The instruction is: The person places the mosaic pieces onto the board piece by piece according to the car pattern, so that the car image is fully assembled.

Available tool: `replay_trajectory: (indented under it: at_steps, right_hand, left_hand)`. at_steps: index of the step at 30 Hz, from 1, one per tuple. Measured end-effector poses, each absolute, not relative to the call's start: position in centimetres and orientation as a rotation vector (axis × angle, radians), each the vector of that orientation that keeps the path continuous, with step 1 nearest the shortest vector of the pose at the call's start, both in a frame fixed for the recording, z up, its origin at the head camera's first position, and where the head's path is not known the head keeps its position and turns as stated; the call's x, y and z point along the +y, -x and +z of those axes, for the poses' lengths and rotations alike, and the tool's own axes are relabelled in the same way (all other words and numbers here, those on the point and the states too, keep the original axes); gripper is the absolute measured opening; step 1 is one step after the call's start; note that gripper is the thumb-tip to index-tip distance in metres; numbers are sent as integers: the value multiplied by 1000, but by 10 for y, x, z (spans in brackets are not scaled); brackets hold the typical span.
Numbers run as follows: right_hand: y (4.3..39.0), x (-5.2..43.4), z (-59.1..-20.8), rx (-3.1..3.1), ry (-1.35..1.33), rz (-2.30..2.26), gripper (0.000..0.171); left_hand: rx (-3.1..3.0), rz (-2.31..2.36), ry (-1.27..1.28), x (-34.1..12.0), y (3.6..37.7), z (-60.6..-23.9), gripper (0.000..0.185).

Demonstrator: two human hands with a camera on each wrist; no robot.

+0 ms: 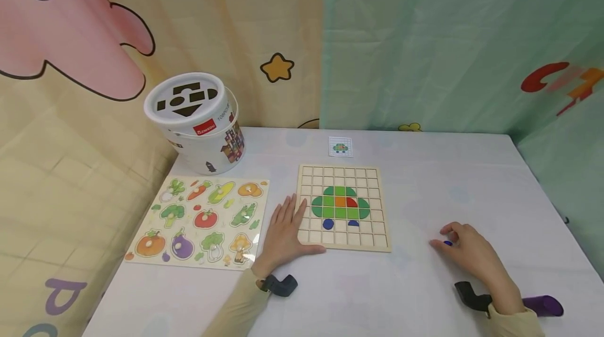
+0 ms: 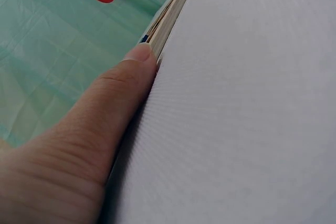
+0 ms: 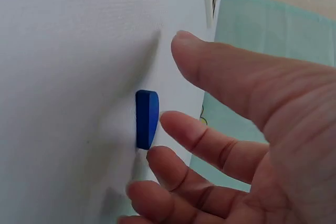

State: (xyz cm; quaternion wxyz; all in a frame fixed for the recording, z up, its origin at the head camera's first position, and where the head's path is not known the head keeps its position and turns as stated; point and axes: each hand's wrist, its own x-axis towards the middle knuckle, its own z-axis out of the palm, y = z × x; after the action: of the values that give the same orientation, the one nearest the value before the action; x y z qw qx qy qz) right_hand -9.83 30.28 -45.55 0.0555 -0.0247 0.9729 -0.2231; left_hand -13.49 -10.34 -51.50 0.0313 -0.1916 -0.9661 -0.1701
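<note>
My left hand [image 1: 285,229] lies flat on the white table [image 1: 439,180], fingers straight, touching the left edge of a wooden grid board [image 1: 377,235]. On the board sits a green tile figure [image 1: 341,202] with orange and red tiles in its middle and two blue pieces [image 1: 328,224] below. The left wrist view shows my thumb [image 2: 105,114] against the board's edge [image 2: 170,17]. Right of the board, my right hand [image 1: 464,250] hovers with loosely curved fingers [image 3: 210,140] beside a small blue half-round piece [image 3: 147,119] lying on the table [image 1: 447,243]. The thumb stays apart from it.
A white shape-sorter bucket [image 1: 198,122] stands at the back left. A vegetable peg puzzle [image 1: 200,221] lies in front of it. Behind the board lies a small pattern card [image 1: 340,147]. A purple object [image 1: 542,305] rests by my right wrist. Curtains close off the back and sides.
</note>
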Motion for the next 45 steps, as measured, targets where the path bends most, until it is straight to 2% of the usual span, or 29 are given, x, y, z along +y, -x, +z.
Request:
replay_trajectory:
  at_steps: [3, 6, 14, 19, 26, 34, 45]
  right_hand:
    - [96, 305, -457, 2882, 26, -718, 52]
    - [94, 304, -459, 2850, 37, -779, 52]
    - [96, 294, -462, 2918, 183, -871, 27]
    - [102, 287, -460, 2914, 198, -872, 19]
    - [105, 282, -461, 2938, 177, -848, 21]
    - [107, 276, -463, 2931, 204, -858, 14]
    - [108, 273, -467, 2931, 104, -899, 22]
  left_hand:
    - [-2983, -528, 580, -104, 135, -515, 121]
    - [-2979, -537, 579, -104, 135, -515, 121]
    - [-2958, -532, 596, -104, 134, -514, 120]
    - [-2948, -553, 598, -104, 133, -514, 120]
    - [-2944, -544, 595, -104, 133, -515, 120]
    - [-2956, -540, 587, -103, 134, -515, 120]
    - [-2930, -549, 598, -103, 134, -517, 120]
